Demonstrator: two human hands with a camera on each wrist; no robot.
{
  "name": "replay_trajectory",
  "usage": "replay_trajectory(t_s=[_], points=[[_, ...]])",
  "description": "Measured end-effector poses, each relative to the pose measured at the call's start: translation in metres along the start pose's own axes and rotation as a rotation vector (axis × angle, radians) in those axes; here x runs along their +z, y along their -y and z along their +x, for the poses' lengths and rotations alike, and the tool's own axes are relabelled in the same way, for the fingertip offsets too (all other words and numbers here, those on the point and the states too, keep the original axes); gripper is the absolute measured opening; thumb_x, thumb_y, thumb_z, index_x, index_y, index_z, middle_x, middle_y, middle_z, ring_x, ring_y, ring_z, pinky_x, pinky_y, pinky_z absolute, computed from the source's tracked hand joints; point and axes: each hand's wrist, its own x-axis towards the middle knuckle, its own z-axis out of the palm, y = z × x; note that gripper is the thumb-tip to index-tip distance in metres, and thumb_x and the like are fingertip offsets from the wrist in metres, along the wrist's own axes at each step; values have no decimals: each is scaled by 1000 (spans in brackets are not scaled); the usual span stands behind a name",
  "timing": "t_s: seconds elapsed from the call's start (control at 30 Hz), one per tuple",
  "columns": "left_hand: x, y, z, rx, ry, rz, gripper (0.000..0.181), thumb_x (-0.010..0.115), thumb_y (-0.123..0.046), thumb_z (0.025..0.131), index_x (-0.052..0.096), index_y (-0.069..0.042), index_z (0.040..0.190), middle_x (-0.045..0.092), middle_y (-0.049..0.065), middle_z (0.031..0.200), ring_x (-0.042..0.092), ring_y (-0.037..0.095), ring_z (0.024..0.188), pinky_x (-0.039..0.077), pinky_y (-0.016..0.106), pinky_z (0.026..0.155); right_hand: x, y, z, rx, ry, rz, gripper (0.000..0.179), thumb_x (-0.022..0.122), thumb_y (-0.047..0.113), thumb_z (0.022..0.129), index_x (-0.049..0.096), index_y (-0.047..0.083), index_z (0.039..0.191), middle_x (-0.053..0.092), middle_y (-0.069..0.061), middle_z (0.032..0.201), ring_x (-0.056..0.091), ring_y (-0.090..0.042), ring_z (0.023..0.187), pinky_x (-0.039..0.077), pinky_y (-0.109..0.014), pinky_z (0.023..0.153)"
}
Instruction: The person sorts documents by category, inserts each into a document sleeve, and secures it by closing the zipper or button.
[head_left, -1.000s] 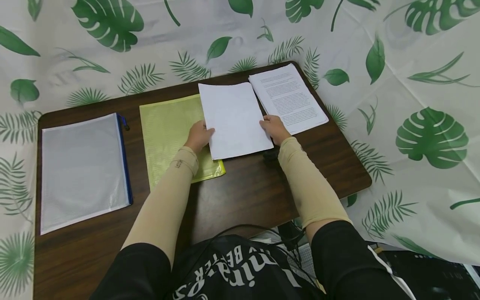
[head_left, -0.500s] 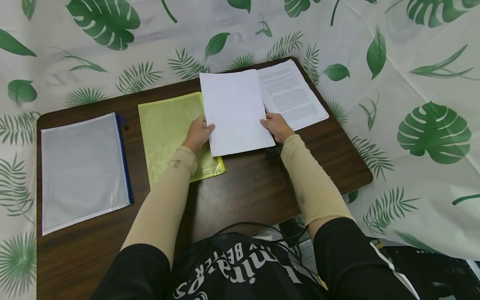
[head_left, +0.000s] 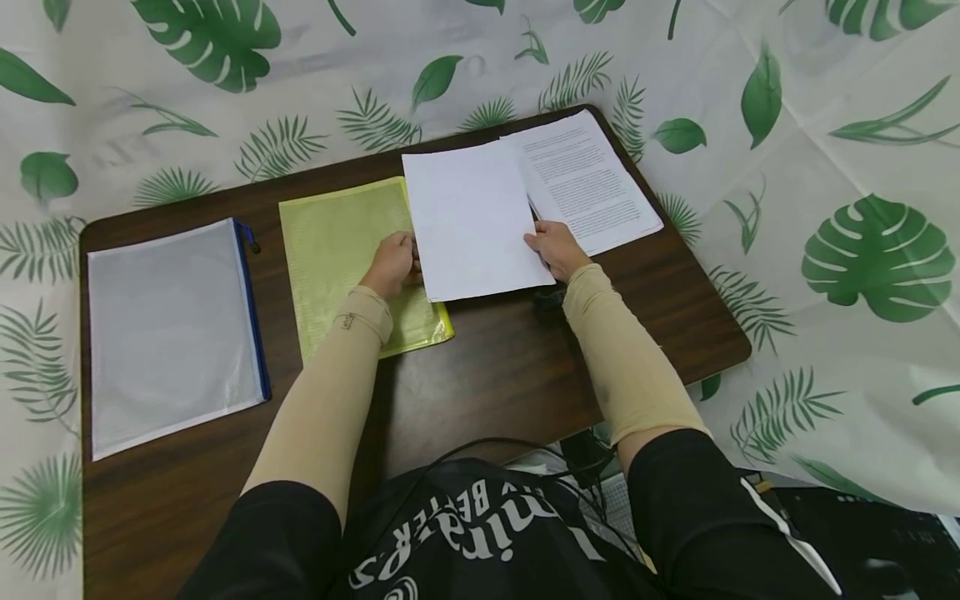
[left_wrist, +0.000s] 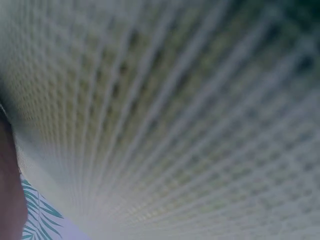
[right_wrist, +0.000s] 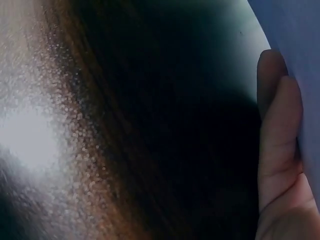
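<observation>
In the head view, my right hand (head_left: 558, 248) pinches the right edge of blank white paper sheets (head_left: 480, 221), thumb on top. The right wrist view shows its fingers (right_wrist: 281, 125) along the paper's edge. The sheets overlap the right edge of a yellow mesh zip pouch (head_left: 345, 250). My left hand (head_left: 392, 263) is over that pouch, its fingers bent beside the sheets' left edge and its thumb off the top sheet. I cannot tell whether it grips the pouch's edge. Mesh (left_wrist: 165, 120) fills most of the left wrist view, very close and blurred.
A stack of printed pages (head_left: 600, 179) lies at the far right corner, partly under the blank sheets. On the left is a clear mesh pouch (head_left: 176, 337) with a blue zip. The dark wooden table (head_left: 480, 379) has rounded corners, and a black cable (head_left: 487, 442) loops at its near edge.
The blank sheets first shifted away from the body, over part of the printed pages. My left thumb has since come off the sheets and its fingers bend beside their edge. The right hand keeps its pinch.
</observation>
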Motion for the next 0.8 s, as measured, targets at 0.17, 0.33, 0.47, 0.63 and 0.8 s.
replay_trajectory(t_s=[0.17, 0.33, 0.47, 0.63, 0.8], points=[[0, 3, 0, 100, -105, 296, 34, 44, -15, 106, 58, -2, 134, 64, 13, 112, 54, 16, 73, 47, 29, 62, -3, 0, -2, -11, -3, -12, 58, 51, 17, 107, 30, 6, 160, 40, -12, 157, 46, -26, 138, 44, -41, 108], [-1, 5, -1, 170, -350, 742, 31, 57, -32, 103, 65, -9, 122, 62, 14, 125, 60, 31, 100, 51, 46, 80, -3, 0, -3, -7, 6, -6, 57, 50, 17, 108, 30, 5, 160, 41, -13, 156, 46, -26, 137, 44, -40, 108], [0, 4, -1, 177, -456, 905, 40, 58, -42, 100, 60, -12, 126, 44, 16, 144, 41, 37, 132, 38, 62, 98, -2, 1, -2, -8, -5, 15, 55, 52, 15, 107, 34, 5, 158, 43, -13, 153, 48, -25, 134, 44, -40, 108], [4, 3, -1, 125, -374, 946, 51, 54, -40, 100, 51, -14, 144, 20, 14, 164, 12, 36, 152, 16, 84, 102, -1, 2, -2, -2, -19, 12, 53, 53, 15, 106, 37, 5, 156, 46, -13, 150, 50, -24, 131, 45, -39, 107], [4, 3, -1, 105, -336, 925, 59, 54, -35, 100, 41, -15, 154, 14, 13, 166, 1, 36, 154, 5, 90, 97, 1, 3, -1, -7, -17, 3, 54, 52, 16, 107, 36, 5, 157, 45, -12, 152, 49, -23, 133, 44, -38, 108]])
